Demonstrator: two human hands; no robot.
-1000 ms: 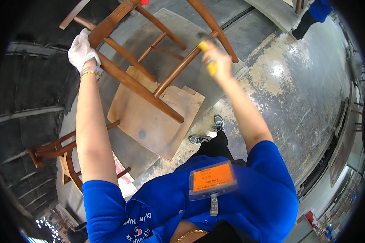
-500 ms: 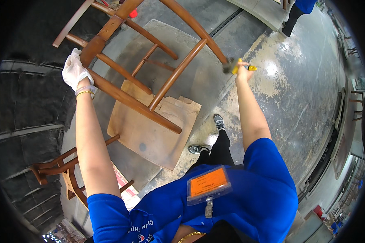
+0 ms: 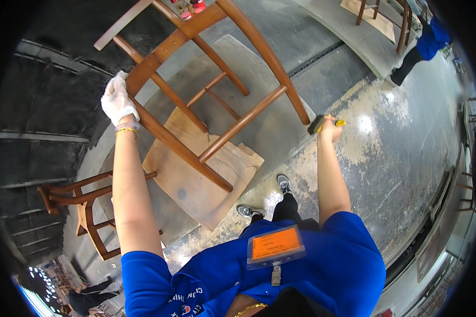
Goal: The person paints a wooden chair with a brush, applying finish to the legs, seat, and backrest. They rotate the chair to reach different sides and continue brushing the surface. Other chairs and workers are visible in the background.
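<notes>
Nearest the camera is the person's blue shirt with an orange badge [image 3: 275, 246] in a clear sleeve clipped to the chest, and below it on the floor the two dark shoes [image 3: 284, 184] standing just beside a sheet of cardboard [image 3: 195, 185]. Above that cardboard hangs the wooden chair frame [image 3: 211, 100], lifted and tilted, its legs and rungs crossing over the sheet. The left hand [image 3: 117, 100], in a white glove with bracelets at the wrist, is closed around the frame's outer rail at the chair's left side. The right hand [image 3: 329, 127] is off the chair, just beside the end of its right leg, fingers curled around a small black and yellow tool [image 3: 322, 123]. To the left of the chair, lower down, a second wooden chair [image 3: 82, 203] stands on the floor. Far beyond the chair's right side, another person in blue [image 3: 426, 45] stands near more furniture.
</notes>
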